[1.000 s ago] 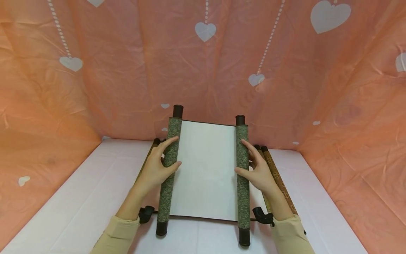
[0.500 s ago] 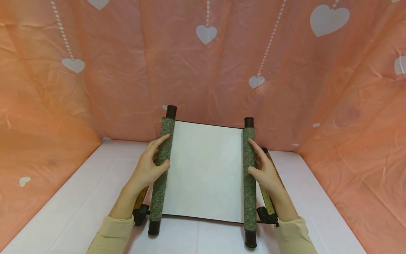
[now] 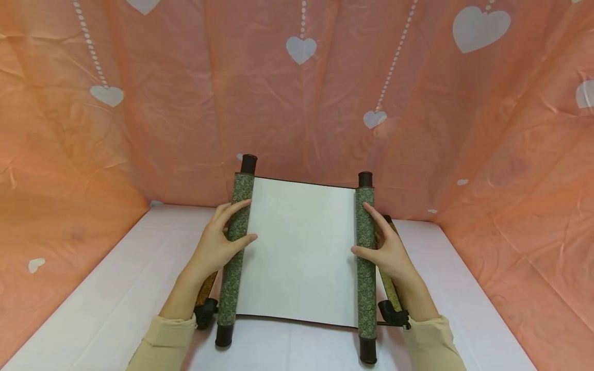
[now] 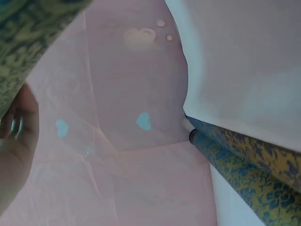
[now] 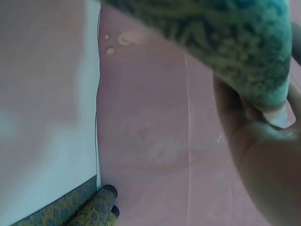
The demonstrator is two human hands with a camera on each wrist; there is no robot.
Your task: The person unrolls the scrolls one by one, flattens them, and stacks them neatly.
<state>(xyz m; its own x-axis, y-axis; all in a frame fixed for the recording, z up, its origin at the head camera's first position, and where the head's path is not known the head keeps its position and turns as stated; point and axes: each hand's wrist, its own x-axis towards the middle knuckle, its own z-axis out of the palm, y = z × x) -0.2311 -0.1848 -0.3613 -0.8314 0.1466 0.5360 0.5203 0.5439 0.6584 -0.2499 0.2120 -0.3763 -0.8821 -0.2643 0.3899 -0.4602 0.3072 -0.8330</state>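
In the head view a scroll is partly unrolled above the table, its blank white paper (image 3: 299,252) stretched between two green patterned rollers with dark end knobs. My left hand (image 3: 213,247) holds the left roller (image 3: 229,288), thumb reaching over its inner side onto the paper's edge. On the other side my right hand (image 3: 391,252) grips the right roller (image 3: 366,293), thumb and forefinger across its front. The right wrist view shows fingers behind the green roller (image 5: 244,56). The left wrist view has the left hand (image 4: 19,146) under its roller. Fingers behind the rollers are partly hidden.
More patterned rolls lie on the white-covered table (image 3: 111,288) behind the scroll: a brown one (image 3: 206,289) at left and a yellowish one (image 3: 391,292) at right. A pink-orange heart-printed curtain (image 3: 260,93) encloses the back and sides. Black wrist cameras sit on both forearms.
Both hands have moved apart, drawing the rollers outward, so more white paper shows between them. Over the last half second they have barely moved; the thumbs have shifted inward.
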